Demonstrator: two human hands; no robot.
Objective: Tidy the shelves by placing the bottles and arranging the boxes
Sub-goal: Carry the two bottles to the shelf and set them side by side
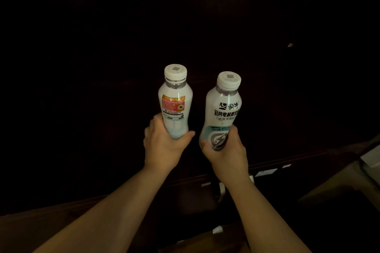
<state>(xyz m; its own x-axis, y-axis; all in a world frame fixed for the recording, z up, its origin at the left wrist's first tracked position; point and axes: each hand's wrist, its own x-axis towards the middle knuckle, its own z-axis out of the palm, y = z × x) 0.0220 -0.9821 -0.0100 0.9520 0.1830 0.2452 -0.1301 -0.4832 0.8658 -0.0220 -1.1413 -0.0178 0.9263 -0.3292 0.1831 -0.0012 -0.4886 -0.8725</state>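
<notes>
Two white plastic bottles with white caps are held up side by side in front of a very dark background. My left hand (162,146) grips the base of the left bottle (175,100), whose red and orange label faces me. My right hand (224,152) grips the lower part of the right bottle (223,109), which leans slightly right and shows black printed characters and a grey round logo. Both bottles are roughly upright, caps pointing away from me, and do not touch each other. The shelves and any boxes are lost in the darkness.
A dark shelf edge with small white price tags (265,172) runs diagonally behind my right forearm. A pale surface with a white object (370,156) shows at the right edge. A brownish surface (41,230) lies at the lower left.
</notes>
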